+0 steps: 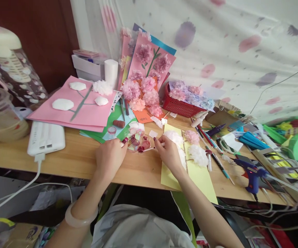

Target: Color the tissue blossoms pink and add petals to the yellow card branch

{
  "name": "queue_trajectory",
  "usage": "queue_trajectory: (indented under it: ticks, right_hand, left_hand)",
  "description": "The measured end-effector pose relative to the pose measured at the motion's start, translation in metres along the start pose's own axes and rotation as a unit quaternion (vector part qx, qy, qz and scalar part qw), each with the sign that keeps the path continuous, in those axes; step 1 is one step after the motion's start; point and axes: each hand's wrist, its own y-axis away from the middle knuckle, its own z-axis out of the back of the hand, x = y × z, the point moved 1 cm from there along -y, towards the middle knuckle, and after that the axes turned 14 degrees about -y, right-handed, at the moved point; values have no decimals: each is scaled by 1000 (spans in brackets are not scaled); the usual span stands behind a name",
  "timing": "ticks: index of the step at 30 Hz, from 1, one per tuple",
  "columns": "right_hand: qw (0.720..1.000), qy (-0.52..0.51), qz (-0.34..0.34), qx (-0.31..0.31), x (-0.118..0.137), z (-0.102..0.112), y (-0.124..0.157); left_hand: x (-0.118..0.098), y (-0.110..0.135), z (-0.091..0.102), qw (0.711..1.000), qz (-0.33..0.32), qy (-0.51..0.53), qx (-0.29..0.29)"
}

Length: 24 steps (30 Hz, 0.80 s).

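My right hand (167, 150) pinches a thin white cotton swab (149, 149). The swab's dark red tip lies at a small clear dish (144, 142) smeared with red and pink colour. Left of the dish, my left hand (110, 159) is closed near the table's front edge. A small dark pink bit shows at its thumb; whether it is a held thing or the nail, I cannot tell. Under my right wrist lies a yellow sheet (200, 181) bearing white tissue flowers (198, 155) and one pink flower (191, 136). A small round pot (111, 130) stands beyond my left hand.
Pink card (42, 103) with white puffs lies at left, beside a power bank (46, 137) and a plastic cup (1, 117). Finished flower cards (151, 55) lean at the back, near a red basket (180, 105). A blue glue gun (252, 174), pens and cables lie at right.
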Motion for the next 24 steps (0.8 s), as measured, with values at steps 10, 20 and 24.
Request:
queue_trajectory:
  ticks: [10, 20, 24]
  right_hand:
    - [993, 17, 80, 86, -5, 9, 7]
    - [967, 115, 160, 162, 2, 19, 2]
    - [957, 133, 184, 181, 2, 23, 1]
  left_hand:
    - [0, 1, -3, 1000, -6, -6, -17]
    - [-1, 1, -2, 1000, -2, -14, -2]
    - [-2, 2, -1, 1000, -5, -23, -5]
